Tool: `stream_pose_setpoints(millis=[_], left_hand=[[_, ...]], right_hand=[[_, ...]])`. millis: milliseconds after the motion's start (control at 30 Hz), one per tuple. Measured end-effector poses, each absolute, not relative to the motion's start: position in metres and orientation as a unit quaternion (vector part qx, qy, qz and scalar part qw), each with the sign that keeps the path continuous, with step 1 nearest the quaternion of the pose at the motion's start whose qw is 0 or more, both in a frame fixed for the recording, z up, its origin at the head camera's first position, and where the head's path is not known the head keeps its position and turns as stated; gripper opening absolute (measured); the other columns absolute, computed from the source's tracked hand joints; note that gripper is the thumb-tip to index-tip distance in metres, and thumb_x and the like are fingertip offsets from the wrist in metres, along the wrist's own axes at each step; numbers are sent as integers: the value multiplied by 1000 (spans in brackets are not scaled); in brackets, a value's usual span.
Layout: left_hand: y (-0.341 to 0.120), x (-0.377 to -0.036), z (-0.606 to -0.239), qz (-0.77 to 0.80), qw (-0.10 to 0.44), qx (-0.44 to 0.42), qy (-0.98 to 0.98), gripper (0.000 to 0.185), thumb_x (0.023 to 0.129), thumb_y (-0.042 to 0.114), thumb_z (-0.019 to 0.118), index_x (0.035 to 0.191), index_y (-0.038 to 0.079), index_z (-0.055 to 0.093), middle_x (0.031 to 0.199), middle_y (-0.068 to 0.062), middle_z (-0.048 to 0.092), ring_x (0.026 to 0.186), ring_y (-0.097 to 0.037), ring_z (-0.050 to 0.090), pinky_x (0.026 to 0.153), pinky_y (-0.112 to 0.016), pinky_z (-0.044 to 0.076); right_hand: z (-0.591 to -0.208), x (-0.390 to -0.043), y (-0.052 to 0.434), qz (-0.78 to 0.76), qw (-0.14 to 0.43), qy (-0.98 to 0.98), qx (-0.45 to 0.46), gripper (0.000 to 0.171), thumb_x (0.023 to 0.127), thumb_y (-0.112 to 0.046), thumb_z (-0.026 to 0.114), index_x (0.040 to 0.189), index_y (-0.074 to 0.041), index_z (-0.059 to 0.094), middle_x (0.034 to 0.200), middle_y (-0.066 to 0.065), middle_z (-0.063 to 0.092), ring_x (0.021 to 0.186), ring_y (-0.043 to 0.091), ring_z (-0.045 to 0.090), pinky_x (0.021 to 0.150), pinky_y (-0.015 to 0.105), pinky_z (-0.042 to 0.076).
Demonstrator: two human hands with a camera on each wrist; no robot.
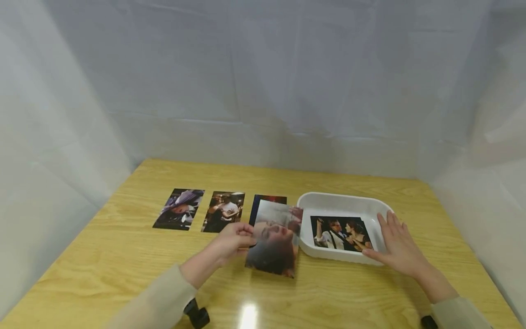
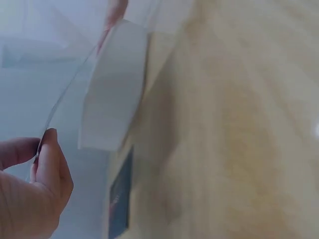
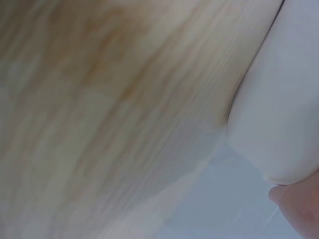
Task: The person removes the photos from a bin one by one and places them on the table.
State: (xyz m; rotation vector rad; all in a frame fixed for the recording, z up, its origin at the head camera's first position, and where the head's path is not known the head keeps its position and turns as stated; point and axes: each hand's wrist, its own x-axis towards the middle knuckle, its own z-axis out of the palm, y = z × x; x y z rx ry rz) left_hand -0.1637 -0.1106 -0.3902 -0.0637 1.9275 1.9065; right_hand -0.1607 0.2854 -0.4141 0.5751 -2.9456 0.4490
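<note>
My left hand [image 1: 232,241] pinches a glossy photo [image 1: 276,240] by its left edge, between thumb and fingers. The photo, showing a face, is raised and tilted just left of a white tray [image 1: 312,197]. In the left wrist view the pinched photo [image 2: 64,94] appears nearly edge-on as a thin curved sheet. My right hand [image 1: 398,246] rests on the tray's right end, fingers straight and spread, thumb over the front rim. Inside the tray lie photos [image 1: 343,234], the top one showing two people. A fingertip [image 3: 277,193] shows at the tray's rim in the right wrist view.
Left of the tray, three photos lie in a row on the wooden table [image 1: 102,256]: a left one [image 1: 180,209], a middle one [image 1: 223,211], and a right one [image 1: 255,203] partly hidden behind the held photo. Pale sheeting [image 1: 263,91] encloses the back and sides.
</note>
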Motion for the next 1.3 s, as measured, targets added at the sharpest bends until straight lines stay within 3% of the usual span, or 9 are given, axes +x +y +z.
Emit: stream_pose_setpoints(millis=[167, 633, 967, 1300], left_hand=[[-124, -148, -401, 683, 227, -26, 694, 18, 79, -7, 56, 95, -6, 48, 77, -4, 49, 67, -12, 50, 58, -27, 47], [-127, -123, -425, 642, 258, -43, 721, 17, 75, -10, 57, 89, -6, 48, 75, -7, 51, 65, -14, 55, 58, -30, 51], [-137, -127, -432, 487, 173, 76, 853, 13, 68, -1, 69, 70, -1, 56, 58, -2, 54, 48, -10, 53, 44, -26, 46], [-137, -128, -427, 435, 154, 106, 881, 18, 66, 2, 73, 60, 1, 56, 50, 0, 54, 42, -9, 54, 40, -22, 43]], right_hand=[[-416, -162, 288, 141, 53, -971, 188, 99, 78, -50, 59, 136, 11, 8, 136, 38, 2, 126, 46, 1, 97, 59, 3], [-415, -161, 287, 138, 44, -972, 184, 99, 78, -51, 58, 137, 11, 8, 137, 37, -1, 127, 46, 0, 98, 58, 2], [-418, -162, 288, 135, 52, -972, 186, 98, 79, -51, 57, 137, 10, 7, 136, 38, -1, 126, 45, -2, 98, 56, -2], [-421, -163, 288, 136, 62, -970, 193, 98, 79, -50, 58, 137, 11, 7, 135, 39, 1, 126, 46, 0, 97, 59, 2]])
